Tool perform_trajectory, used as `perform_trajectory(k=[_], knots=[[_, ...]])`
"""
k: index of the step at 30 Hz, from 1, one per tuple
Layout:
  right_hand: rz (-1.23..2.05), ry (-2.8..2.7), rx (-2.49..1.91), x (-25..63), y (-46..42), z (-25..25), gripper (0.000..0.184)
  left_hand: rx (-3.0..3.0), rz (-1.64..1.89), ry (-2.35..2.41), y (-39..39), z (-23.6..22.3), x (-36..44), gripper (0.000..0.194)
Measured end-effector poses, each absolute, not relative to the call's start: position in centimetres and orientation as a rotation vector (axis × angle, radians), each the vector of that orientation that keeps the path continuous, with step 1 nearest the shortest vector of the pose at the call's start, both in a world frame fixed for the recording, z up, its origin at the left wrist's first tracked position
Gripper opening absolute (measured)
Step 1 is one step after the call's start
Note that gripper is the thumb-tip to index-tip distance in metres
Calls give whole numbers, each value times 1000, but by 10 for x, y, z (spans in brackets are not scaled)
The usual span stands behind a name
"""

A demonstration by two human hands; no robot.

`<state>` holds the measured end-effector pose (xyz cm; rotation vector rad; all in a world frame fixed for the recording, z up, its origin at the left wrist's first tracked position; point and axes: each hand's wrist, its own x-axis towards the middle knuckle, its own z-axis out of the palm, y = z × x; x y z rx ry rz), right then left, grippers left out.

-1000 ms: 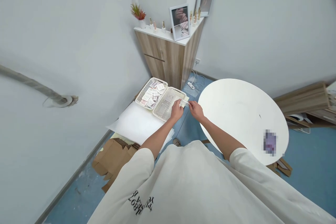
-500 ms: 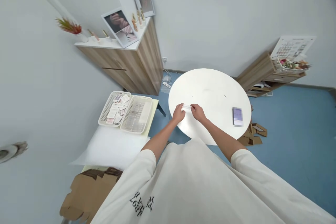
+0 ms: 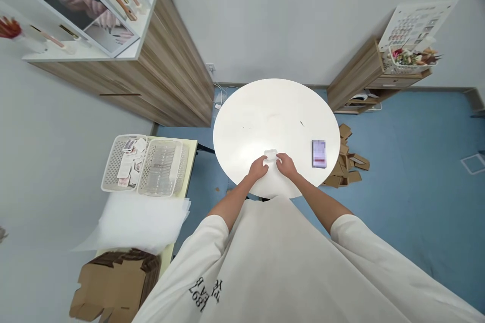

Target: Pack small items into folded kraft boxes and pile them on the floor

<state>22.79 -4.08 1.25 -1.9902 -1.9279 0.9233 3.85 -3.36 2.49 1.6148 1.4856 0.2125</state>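
Over the near part of the round white table, a small clear plastic case is held between my two hands. My left hand is closed on its left end with thumb and fingers. At the right end, my right hand pinches it the same way. The contents of the case are too small to make out. To the right on the tabletop lies a phone with a blurred screen, apart from my hands.
On the side table at left are a white basket of cards, a basket of clear cases, white foam sheets and flattened cardboard boxes. More cardboard boxes lie on the floor at right. Wooden cabinets line the wall.
My view has swung left and down, bringing the side table closer. The clear case now shows a broader face between my hands, which keep hold of it.
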Motion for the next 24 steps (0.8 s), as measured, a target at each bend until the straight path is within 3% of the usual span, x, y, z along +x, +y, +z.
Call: perform_trajectory(k=[12, 24], knots=[[1077, -1982, -2033, 232, -45, -11, 50, 1702, 67, 1458, -29, 3, 48, 58], [956, -2310, -1981, 228, 0, 1, 54, 1625, 99, 1398, -37, 15, 51, 55]])
